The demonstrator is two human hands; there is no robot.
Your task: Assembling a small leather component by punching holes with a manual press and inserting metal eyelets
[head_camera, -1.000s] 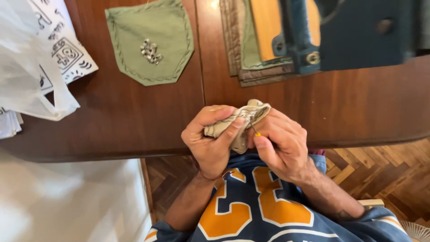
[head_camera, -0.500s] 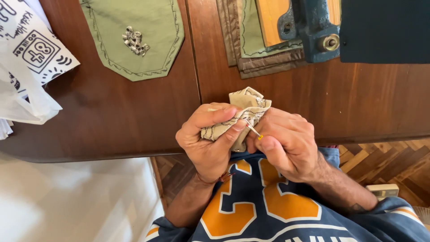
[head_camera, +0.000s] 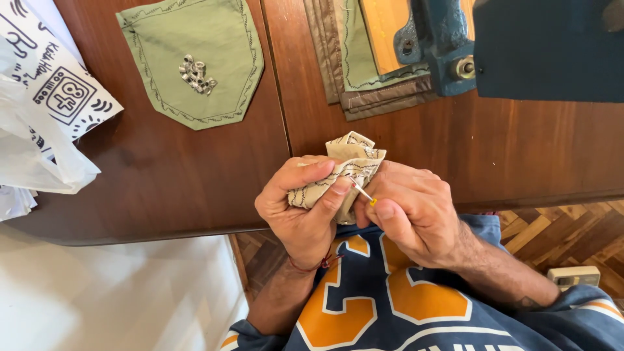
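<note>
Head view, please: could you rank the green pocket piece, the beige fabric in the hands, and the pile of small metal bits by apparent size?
1. Green pocket piece
2. Beige fabric, partly hidden, nearer the camera
3. Metal bits

the right hand point(head_camera: 416, 214) is now showing a thin yellow-tipped tool point(head_camera: 363, 192) poking into the beige cloth piece point(head_camera: 341, 172), while the view is drifting so the green pocket point(head_camera: 192, 58) is sliding rightward.

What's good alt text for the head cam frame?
The left hand grips a folded beige fabric piece while the right hand works a small pointed tool into it, above a wooden table. A green pocket piece holding small metal bits lies further back.
</note>
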